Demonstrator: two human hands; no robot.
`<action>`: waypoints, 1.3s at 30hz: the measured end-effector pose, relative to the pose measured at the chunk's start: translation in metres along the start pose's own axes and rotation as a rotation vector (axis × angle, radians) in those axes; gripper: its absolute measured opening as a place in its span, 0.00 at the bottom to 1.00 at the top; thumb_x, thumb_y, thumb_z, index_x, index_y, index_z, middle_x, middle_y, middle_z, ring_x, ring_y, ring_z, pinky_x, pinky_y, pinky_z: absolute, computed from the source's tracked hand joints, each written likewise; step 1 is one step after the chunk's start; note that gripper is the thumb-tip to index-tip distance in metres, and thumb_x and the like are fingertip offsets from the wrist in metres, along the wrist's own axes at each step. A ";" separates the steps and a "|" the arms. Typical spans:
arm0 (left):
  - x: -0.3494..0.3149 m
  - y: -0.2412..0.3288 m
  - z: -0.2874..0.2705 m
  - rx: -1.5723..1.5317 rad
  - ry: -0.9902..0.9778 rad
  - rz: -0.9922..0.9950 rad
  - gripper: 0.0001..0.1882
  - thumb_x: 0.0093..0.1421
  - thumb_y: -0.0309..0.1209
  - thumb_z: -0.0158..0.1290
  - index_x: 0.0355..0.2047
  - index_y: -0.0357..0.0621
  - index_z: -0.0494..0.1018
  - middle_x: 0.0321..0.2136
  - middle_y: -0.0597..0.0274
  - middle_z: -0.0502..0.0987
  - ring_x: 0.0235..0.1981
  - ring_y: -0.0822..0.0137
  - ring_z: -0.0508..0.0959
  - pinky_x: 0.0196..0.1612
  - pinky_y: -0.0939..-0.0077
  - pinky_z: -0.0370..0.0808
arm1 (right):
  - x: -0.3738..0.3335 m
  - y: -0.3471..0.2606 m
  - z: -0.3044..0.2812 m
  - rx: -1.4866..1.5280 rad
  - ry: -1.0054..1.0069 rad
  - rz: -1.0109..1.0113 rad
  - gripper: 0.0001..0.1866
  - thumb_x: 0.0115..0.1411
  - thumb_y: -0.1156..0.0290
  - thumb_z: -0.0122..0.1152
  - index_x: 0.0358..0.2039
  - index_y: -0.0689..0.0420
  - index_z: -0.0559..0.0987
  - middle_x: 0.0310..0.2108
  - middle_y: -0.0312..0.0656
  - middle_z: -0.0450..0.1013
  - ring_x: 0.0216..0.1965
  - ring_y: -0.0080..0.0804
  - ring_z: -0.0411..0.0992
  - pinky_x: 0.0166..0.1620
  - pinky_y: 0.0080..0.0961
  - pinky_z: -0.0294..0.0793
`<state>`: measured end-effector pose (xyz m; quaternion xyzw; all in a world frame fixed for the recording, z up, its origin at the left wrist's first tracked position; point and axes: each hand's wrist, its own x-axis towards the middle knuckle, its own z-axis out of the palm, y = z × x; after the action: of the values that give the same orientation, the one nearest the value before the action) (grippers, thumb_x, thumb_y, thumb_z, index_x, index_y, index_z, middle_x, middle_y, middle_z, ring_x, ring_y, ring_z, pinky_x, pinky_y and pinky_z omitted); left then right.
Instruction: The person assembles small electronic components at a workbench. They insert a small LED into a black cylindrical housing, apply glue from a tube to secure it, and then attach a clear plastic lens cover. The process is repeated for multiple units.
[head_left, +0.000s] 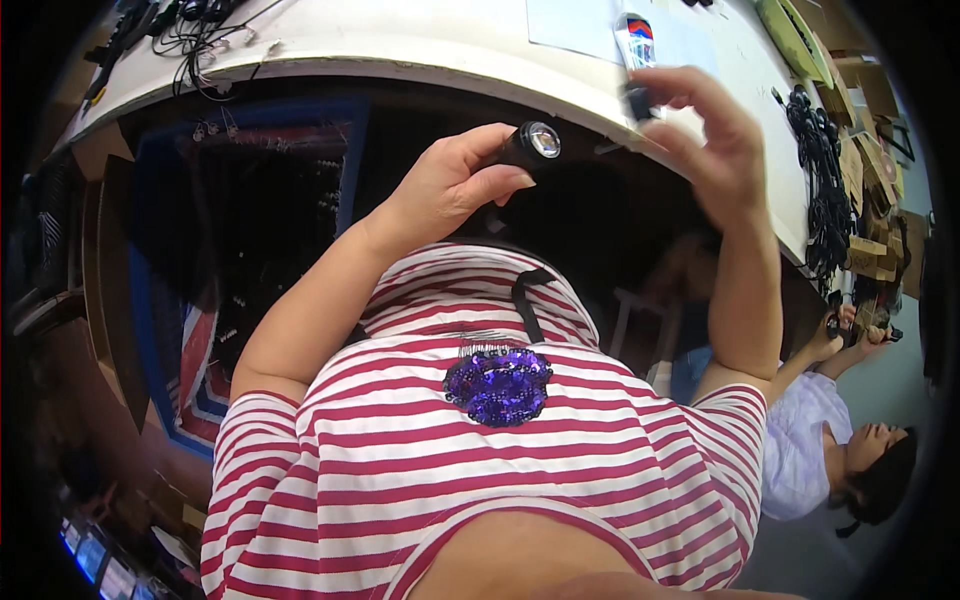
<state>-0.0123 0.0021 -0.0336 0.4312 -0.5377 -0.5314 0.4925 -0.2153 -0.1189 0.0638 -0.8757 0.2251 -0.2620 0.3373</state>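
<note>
My left hand [445,185] is closed around a short black flashlight [528,146], its clear round lens turned up and toward the right. The fingers wrap its body, so the rear part is hidden. To the right, over the table's front edge, my right hand [722,150] pinches a small black piece [638,101] between thumb and fingers; motion blurs it, and its exact kind does not show. Just beyond that hand a small white bottle [636,42] with a red and blue label is on the white table [430,45].
Black cables [200,40] lie at the table's far left. Coiled black cords [822,190] hang along its right side, near cardboard boxes [870,245]. A blue-rimmed bin [150,300] stands below at left. At right another person [815,430] holds small black things.
</note>
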 end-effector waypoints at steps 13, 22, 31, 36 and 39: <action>0.005 -0.006 0.016 -0.011 -0.057 0.034 0.11 0.56 0.33 0.53 0.37 0.41 0.72 0.16 0.69 0.68 0.18 0.78 0.65 0.23 0.84 0.63 | -0.022 -0.019 0.028 -0.219 -0.063 -0.106 0.17 0.43 0.71 0.66 0.37 0.57 0.77 0.30 0.39 0.73 0.33 0.34 0.69 0.35 0.25 0.68; 0.002 0.007 0.026 0.159 -0.011 0.069 0.13 0.54 0.34 0.55 0.36 0.40 0.72 0.23 0.65 0.73 0.23 0.74 0.70 0.29 0.81 0.68 | -0.034 -0.012 0.034 -0.343 -0.068 0.066 0.21 0.41 0.65 0.69 0.37 0.57 0.77 0.28 0.40 0.72 0.25 0.30 0.70 0.29 0.23 0.69; 0.007 0.007 0.018 0.042 -0.184 0.017 0.11 0.54 0.32 0.55 0.35 0.39 0.72 0.22 0.63 0.74 0.25 0.75 0.71 0.31 0.81 0.68 | -0.033 -0.011 0.029 -0.094 -0.127 -0.041 0.19 0.42 0.67 0.70 0.35 0.58 0.77 0.21 0.38 0.72 0.22 0.26 0.70 0.26 0.17 0.70; 0.007 0.004 0.021 0.107 -0.114 -0.003 0.11 0.54 0.32 0.56 0.35 0.40 0.72 0.20 0.64 0.73 0.23 0.74 0.69 0.29 0.80 0.68 | -0.036 -0.018 0.035 -0.360 -0.099 0.113 0.21 0.40 0.59 0.70 0.33 0.57 0.77 0.20 0.39 0.72 0.18 0.27 0.69 0.23 0.19 0.68; 0.008 0.002 0.016 0.176 -0.099 -0.003 0.12 0.54 0.33 0.56 0.35 0.39 0.72 0.20 0.64 0.72 0.22 0.73 0.69 0.29 0.80 0.67 | -0.032 -0.020 0.037 -0.203 -0.028 -0.001 0.21 0.42 0.54 0.67 0.29 0.57 0.76 0.17 0.38 0.71 0.17 0.28 0.68 0.22 0.19 0.67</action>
<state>-0.0293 -0.0035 -0.0299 0.4468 -0.6053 -0.5038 0.4246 -0.2122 -0.0700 0.0443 -0.9091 0.2452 -0.2258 0.2498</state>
